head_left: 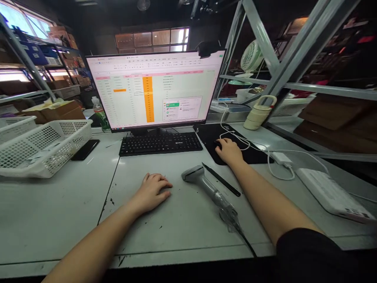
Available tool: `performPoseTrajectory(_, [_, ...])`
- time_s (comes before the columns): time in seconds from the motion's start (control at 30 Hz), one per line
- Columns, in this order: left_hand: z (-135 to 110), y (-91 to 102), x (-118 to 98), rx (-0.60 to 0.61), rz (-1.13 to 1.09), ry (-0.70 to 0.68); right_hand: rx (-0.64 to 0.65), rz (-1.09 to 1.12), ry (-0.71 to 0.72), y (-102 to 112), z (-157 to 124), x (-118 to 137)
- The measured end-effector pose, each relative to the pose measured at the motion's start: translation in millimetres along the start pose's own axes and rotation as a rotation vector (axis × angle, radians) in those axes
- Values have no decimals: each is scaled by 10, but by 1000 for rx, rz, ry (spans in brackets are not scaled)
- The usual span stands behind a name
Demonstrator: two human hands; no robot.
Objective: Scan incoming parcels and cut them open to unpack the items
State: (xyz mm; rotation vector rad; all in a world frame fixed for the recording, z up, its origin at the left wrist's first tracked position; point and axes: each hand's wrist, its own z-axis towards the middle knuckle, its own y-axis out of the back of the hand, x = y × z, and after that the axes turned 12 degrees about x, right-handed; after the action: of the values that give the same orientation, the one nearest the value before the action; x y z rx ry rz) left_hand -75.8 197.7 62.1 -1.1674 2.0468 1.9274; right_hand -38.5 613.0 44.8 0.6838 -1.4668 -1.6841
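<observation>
My right hand (229, 151) cups the mouse (218, 144), light, hard, slick; left hand (154, 190) rests loosely curled, empty, at 9 o'clock of the scanner (206, 184).

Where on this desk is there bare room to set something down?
Widest bare patch: desk left of the left hand, below the white basket and phone. A smaller gap lies between keyboard and left hand. Crowded: barcode scanner, pen, right hand on mouse, white cables.

A single head-worn camera looked forward and down from close above the near edge of the desk (59, 204), facing the monitor (153, 90) straight ahead.
</observation>
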Motion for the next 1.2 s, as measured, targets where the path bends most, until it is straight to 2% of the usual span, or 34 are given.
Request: performPoseTrajectory(1.2, [21,-40,33,-6,36,1,-21,4,13,-58,34,-45])
